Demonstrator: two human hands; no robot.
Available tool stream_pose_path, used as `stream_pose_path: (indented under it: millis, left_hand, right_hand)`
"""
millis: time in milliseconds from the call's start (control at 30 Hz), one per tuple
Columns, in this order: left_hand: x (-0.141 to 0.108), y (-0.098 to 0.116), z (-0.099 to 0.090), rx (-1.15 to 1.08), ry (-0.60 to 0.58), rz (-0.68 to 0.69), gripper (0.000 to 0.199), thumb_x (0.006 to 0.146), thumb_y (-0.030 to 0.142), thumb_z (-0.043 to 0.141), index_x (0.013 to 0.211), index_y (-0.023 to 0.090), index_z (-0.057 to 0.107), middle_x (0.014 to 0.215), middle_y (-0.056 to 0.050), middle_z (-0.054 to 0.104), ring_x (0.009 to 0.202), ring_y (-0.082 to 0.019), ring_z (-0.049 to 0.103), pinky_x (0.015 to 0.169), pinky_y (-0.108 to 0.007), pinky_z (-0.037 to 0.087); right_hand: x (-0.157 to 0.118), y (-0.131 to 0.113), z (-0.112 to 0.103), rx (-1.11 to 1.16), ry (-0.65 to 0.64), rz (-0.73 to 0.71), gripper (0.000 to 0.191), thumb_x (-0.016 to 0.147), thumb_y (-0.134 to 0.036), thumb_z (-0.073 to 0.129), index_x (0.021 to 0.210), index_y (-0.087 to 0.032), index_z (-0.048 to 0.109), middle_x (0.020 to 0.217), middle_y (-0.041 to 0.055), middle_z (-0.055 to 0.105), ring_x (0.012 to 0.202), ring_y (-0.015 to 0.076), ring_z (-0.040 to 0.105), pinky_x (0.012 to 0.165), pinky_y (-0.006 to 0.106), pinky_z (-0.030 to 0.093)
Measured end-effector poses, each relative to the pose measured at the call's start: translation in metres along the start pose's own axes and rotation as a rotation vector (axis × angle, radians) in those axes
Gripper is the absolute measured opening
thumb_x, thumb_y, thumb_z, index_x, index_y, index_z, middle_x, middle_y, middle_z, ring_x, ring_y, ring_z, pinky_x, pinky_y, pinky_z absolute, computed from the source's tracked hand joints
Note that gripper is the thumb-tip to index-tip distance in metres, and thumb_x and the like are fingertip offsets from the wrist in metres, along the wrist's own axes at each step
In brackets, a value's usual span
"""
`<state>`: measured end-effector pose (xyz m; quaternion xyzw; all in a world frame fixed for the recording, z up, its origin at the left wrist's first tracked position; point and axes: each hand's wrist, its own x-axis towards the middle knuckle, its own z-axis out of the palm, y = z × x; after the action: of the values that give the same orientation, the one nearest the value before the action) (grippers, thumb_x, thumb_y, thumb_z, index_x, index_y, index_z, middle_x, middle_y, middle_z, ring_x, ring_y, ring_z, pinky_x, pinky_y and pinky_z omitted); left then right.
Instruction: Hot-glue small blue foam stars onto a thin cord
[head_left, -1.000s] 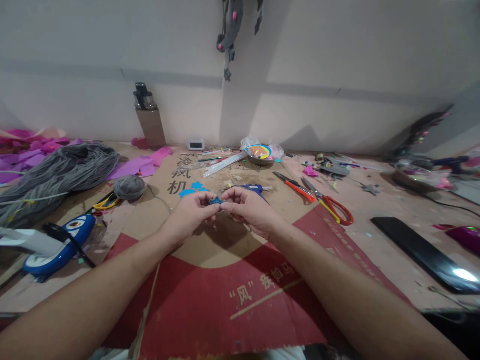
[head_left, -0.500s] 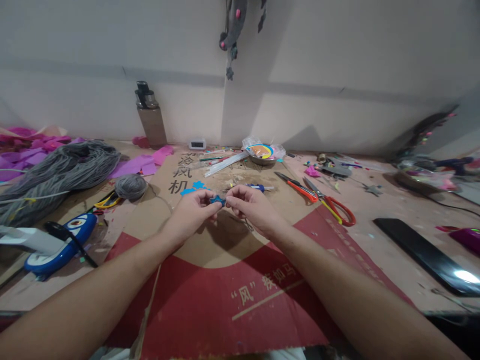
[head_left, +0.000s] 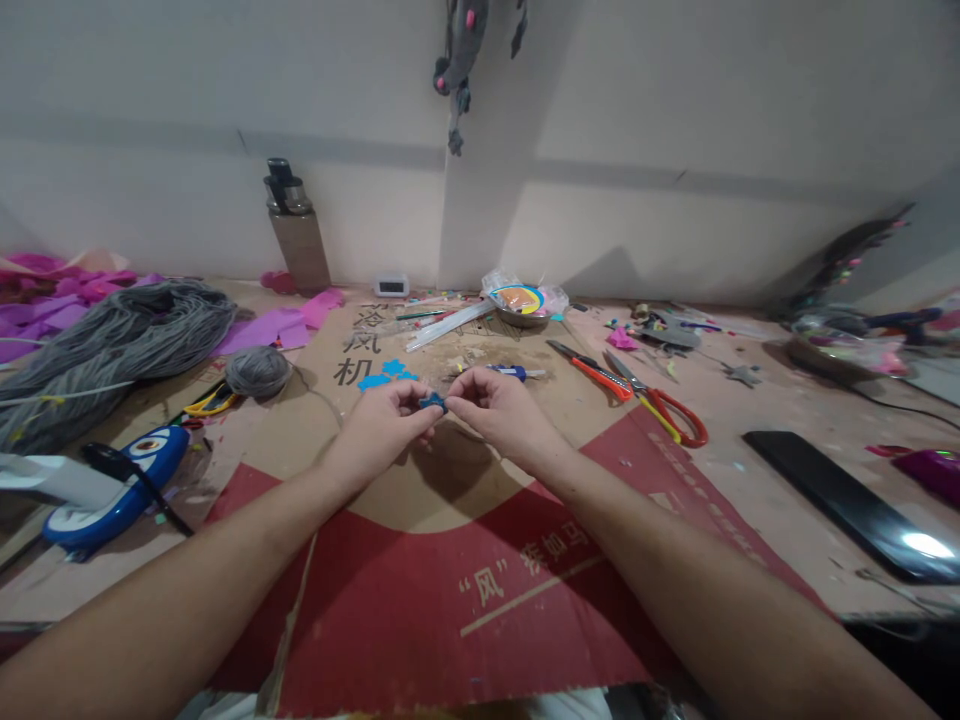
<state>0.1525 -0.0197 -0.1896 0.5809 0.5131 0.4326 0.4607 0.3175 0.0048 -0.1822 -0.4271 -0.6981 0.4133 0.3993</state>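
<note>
Over the cardboard sheet (head_left: 450, 500), my left hand (head_left: 382, 415) pinches a small dark blue star-shaped piece (head_left: 433, 401) between thumb and fingers. The thumb and forefinger of my right hand (head_left: 499, 408) are pressed together at the star's right edge. What they grip is too small to make out, though a thin strand shows faintly below that hand. Bright blue flower-shaped cutouts (head_left: 386, 376) lie just behind my left hand. A blue-handled tool (head_left: 511, 372) rests behind my right hand.
Left are a grey yarn ball (head_left: 257, 372), a yarn skein (head_left: 165, 335) and a blue-and-white glue gun-like object (head_left: 120, 490). Right lie a red-orange cutter (head_left: 592, 372), red-and-yellow-handled scissors (head_left: 664, 405) and a black phone (head_left: 847, 500). A bowl (head_left: 525, 318) with packets stands behind.
The right fingertips have moved left and now meet the star's edge. The loop of strand below the right hand shows less. The camera view has shifted slightly.
</note>
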Motion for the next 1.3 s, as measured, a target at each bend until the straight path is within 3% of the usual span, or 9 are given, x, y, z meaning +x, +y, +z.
stream_pose_path:
  millis: [133, 367, 533, 767, 900, 1300]
  left_hand:
    - [-0.0016, 0.0011, -0.0003, 0.062, 0.020, -0.005, 0.018, 0.075, 0.035, 0.065, 0.080, 0.018, 0.060, 0.052, 0.004, 0.055, 0.040, -0.009, 0.046, 0.038, -0.019, 0.028]
    - [0.0017, -0.0041, -0.0029, 0.067, 0.066, 0.116, 0.008, 0.072, 0.024, 0.059, 0.074, 0.017, 0.061, 0.059, 0.005, 0.050, 0.052, -0.008, 0.043, 0.051, -0.022, 0.032]
    - [0.0019, -0.0076, -0.0046, 0.078, 0.060, 0.105, 0.008, 0.072, 0.021, 0.055, 0.074, 0.017, 0.062, 0.057, 0.005, 0.048, 0.052, -0.009, 0.039, 0.051, -0.023, 0.029]
    - [0.0018, -0.0045, -0.0032, 0.062, 0.041, 0.025, 0.007, 0.071, 0.023, 0.055, 0.068, 0.017, 0.056, 0.051, 0.006, 0.046, 0.047, -0.008, 0.038, 0.047, -0.023, 0.027]
    - [0.0012, -0.0027, -0.0027, 0.093, 0.034, -0.034, 0.007, 0.071, 0.024, 0.055, 0.069, 0.017, 0.056, 0.047, 0.006, 0.047, 0.041, -0.008, 0.037, 0.043, -0.022, 0.025]
    - [-0.0017, 0.0021, -0.0004, 0.056, 0.000, -0.068, 0.009, 0.070, 0.025, 0.057, 0.073, 0.017, 0.058, 0.050, 0.004, 0.052, 0.041, -0.007, 0.041, 0.042, -0.020, 0.028]
  right_hand:
    - [-0.0011, 0.0004, 0.0002, 0.014, -0.027, 0.013, 0.010, 0.075, -0.026, 0.061, 0.074, -0.017, 0.058, 0.067, -0.0021, 0.056, 0.059, 0.0098, 0.047, 0.054, 0.024, 0.036]
    - [-0.0026, 0.0008, 0.0042, 0.079, -0.083, -0.023, 0.008, 0.074, -0.023, 0.063, 0.078, -0.017, 0.060, 0.073, -0.0009, 0.061, 0.066, 0.0111, 0.054, 0.062, 0.025, 0.042]
    - [-0.0053, 0.0007, 0.0046, 0.038, -0.074, -0.054, 0.009, 0.077, -0.024, 0.063, 0.083, -0.018, 0.063, 0.076, 0.0005, 0.065, 0.068, 0.0123, 0.058, 0.063, 0.026, 0.044]
    - [-0.0083, -0.0046, -0.0006, -0.259, 0.038, -0.258, 0.005, 0.080, -0.020, 0.063, 0.083, -0.018, 0.066, 0.077, 0.0022, 0.064, 0.070, 0.0127, 0.055, 0.064, 0.026, 0.042]
    - [-0.0080, -0.0075, -0.0037, -0.417, 0.036, -0.363, 0.004, 0.082, -0.017, 0.062, 0.080, -0.018, 0.065, 0.076, 0.0020, 0.059, 0.071, 0.0132, 0.052, 0.066, 0.027, 0.039]
    - [-0.0072, -0.0022, 0.0033, -0.535, 0.030, -0.392, 0.023, 0.094, -0.021, 0.043, 0.071, -0.019, 0.048, 0.079, 0.0029, 0.049, 0.075, 0.0149, 0.046, 0.069, 0.028, 0.037]
